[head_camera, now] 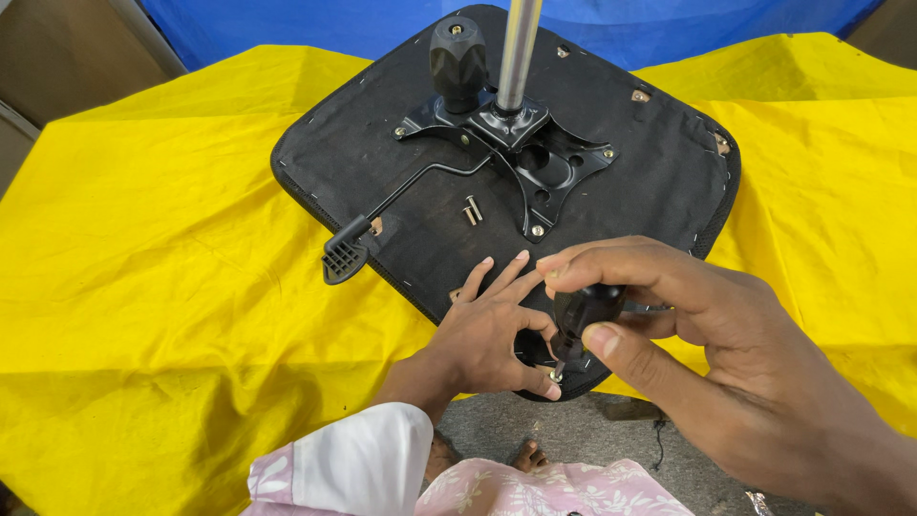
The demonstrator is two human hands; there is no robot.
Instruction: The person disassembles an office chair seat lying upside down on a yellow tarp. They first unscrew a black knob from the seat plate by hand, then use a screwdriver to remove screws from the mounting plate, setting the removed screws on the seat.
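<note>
a: upturned black seat base (382, 162) on yellow cloth (143, 287); metal column (517, 53) upright from the black mounting plate (535, 153). where the work?

b: at the near rim. right hand (688, 334) closed round a black screwdriver handle (583, 315), long axis near vertical, tip down on a screw (554, 374).

a: and the left hand (492, 334)?

b: flat on the base, just left of the tool, thumb beside that screw; nearer of the two. holding nothing. two loose bolts (472, 209) well apart, toward the plate.

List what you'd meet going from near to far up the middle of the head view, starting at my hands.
Screwdriver in the right hand, beside the left hand → two loose bolts → black bracket → knob and metal post.
</note>
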